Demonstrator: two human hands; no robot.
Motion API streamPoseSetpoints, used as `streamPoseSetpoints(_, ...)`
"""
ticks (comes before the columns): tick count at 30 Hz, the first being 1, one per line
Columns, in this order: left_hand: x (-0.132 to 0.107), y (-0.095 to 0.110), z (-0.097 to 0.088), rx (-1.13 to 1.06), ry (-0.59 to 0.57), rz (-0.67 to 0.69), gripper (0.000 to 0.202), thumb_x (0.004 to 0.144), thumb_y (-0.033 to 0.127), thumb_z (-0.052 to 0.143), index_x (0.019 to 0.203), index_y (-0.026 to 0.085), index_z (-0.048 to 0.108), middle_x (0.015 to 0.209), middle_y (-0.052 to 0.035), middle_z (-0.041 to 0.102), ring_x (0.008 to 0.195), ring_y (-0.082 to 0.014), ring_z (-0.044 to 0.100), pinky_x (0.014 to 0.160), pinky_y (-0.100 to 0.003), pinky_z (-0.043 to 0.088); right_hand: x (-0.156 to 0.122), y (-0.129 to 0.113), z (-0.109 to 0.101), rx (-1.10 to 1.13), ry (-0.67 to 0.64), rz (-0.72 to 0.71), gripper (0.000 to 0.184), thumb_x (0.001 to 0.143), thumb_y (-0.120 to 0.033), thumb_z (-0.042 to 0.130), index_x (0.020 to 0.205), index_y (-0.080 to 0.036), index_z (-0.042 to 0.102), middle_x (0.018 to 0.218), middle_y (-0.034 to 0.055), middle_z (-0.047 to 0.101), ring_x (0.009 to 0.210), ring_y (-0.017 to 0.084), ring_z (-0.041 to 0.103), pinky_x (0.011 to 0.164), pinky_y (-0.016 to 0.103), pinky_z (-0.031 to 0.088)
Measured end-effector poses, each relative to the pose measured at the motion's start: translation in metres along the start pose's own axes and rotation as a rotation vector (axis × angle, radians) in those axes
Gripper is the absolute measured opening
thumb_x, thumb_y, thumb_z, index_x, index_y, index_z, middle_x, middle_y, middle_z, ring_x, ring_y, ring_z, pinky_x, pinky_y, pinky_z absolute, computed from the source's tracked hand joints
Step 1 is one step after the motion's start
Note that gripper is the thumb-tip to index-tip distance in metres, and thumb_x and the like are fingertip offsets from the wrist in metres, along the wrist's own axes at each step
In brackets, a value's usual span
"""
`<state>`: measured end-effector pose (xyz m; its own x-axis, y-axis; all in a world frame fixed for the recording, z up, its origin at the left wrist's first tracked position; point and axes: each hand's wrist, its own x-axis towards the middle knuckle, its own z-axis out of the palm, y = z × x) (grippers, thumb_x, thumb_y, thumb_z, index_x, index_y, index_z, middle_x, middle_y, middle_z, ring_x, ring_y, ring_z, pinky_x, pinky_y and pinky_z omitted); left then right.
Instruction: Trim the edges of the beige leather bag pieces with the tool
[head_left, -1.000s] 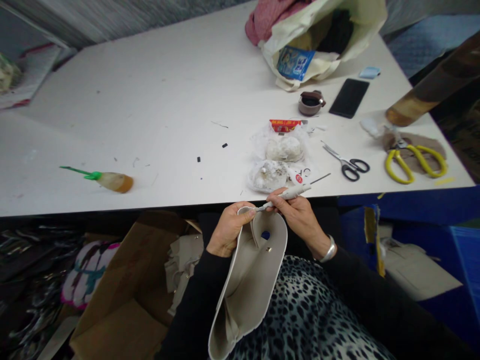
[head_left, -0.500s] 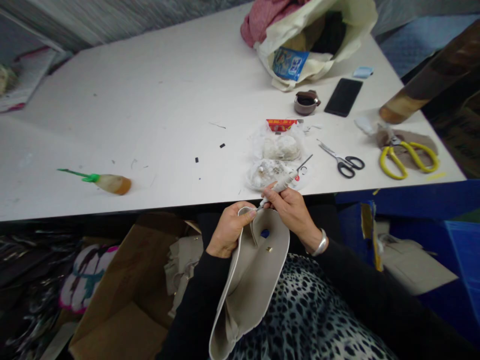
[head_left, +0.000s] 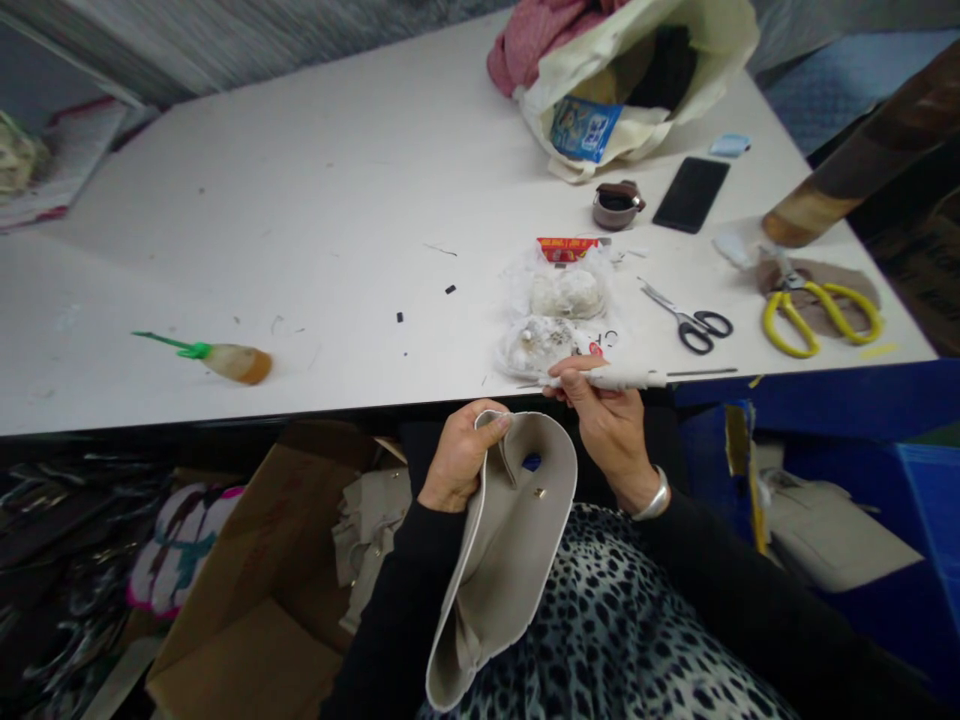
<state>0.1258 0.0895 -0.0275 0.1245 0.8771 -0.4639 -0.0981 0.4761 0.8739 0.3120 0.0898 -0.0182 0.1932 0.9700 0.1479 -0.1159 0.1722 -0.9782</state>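
Holding 1 pouch [head_left: 517,540] near white table [head_left: 315,220].

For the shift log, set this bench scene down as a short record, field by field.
Left hand: pinches the rim of an open beige workpiece
Right hand: holds a white-handled tool, thin metal at both ends
Tool tip: apart from the beige workpiece in this view
Tabletop, right side: scissors, yellow-handled pliers, black phone, open cream bag
Tabletop, left side: squeeze bottle with green nozzle, lying down
Below tabletop, left: cardboard box holding beige parts
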Motion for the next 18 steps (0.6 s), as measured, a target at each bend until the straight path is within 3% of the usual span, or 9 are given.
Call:
streamPoseSetpoints(5,-0.004,0.001,0.001,0.015,0.014,0.026,0.037,0.069,0.043,0.090,0.081,0.015,0.069,0.066,0.0013,0.062,0.059,-0.0114,0.051,0.059,-0.024,0.039,-0.010,-0.006,-0.007,-0.035,-0.081,0.043,0.031,0.108,-0.045,0.055,0.130,-0.027,0.066,0.097,0.0049,0.078,0.081,0.019,0.072,0.076,0.035,0.058)
streamPoseSetpoints(9,-0.009,0.002,0.001,0.077,0.030,0.071,0.035,0.072,0.044,0.088,0.082,0.015,0.071,0.067,0.0011,0.062,0.060,-0.0121,0.051,0.060,-0.024,0.039,-0.014,-0.008,-0.009,-0.107,-0.101,-0.005,0.023,0.108,-0.043,0.054,0.117,-0.026,0.067,0.099,0.0041,0.077,0.087,0.019,0.073,0.083,0.036,0.058)
streamPoseSetpoints(12,-0.015,0.004,0.001,0.138,0.043,0.114,0.032,0.075,0.043,0.086,0.081,0.016,0.072,0.068,0.0011,0.062,0.062,-0.0124,0.051,0.061,-0.024,0.040,-0.017,-0.007,-0.011,-0.238,-0.224,-0.088,0.017,0.103,-0.041,0.064,0.109,-0.026,0.065,0.105,0.0037,0.073,0.094,0.019,0.069,0.086,0.033,0.054)
streamPoseSetpoints(18,-0.027,0.010,0.009,0.240,0.059,0.169,0.023,0.076,0.036,0.084,0.081,0.016,0.074,0.071,0.0004,0.064,0.064,-0.0126,0.053,0.061,-0.024,0.041,-0.022,-0.008,-0.013,-0.470,-0.472,-0.223,0.035,0.092,-0.041,0.079,0.113,-0.024,0.056,0.106,0.0038,0.066,0.092,0.020,0.062,0.081,0.031,0.047)
